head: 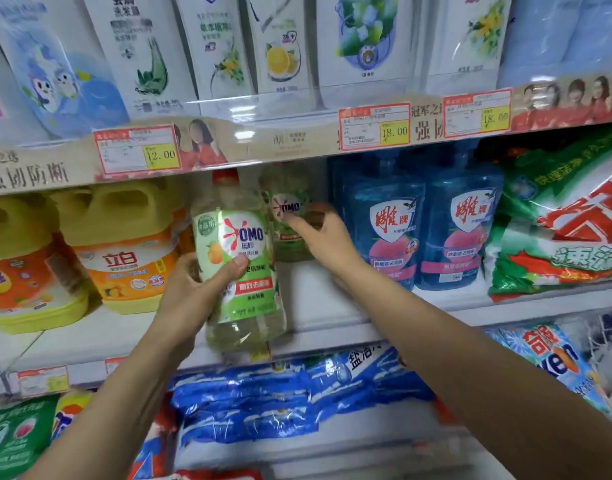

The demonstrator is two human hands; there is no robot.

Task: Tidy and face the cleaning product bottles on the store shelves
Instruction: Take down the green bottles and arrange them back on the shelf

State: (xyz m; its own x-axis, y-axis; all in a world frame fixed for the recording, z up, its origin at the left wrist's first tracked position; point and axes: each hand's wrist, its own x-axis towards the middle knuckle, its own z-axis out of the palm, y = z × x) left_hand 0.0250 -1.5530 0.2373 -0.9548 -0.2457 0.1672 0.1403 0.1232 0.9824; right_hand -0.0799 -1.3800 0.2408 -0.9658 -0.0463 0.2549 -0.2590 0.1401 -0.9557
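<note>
**Two OMO items, mid shelf**

1. Front bottle: green label facing me, red cap, roughly upright at the shelf's near edge. My left hand grips its left side, thumb across the label.
2. Rear bottle: farther back, just right of the first. My right hand is curled round it, thumb on the logo.
3. Neighbours: yellow jugs to the left, blue bottles to the right, a green bag beyond.
</note>
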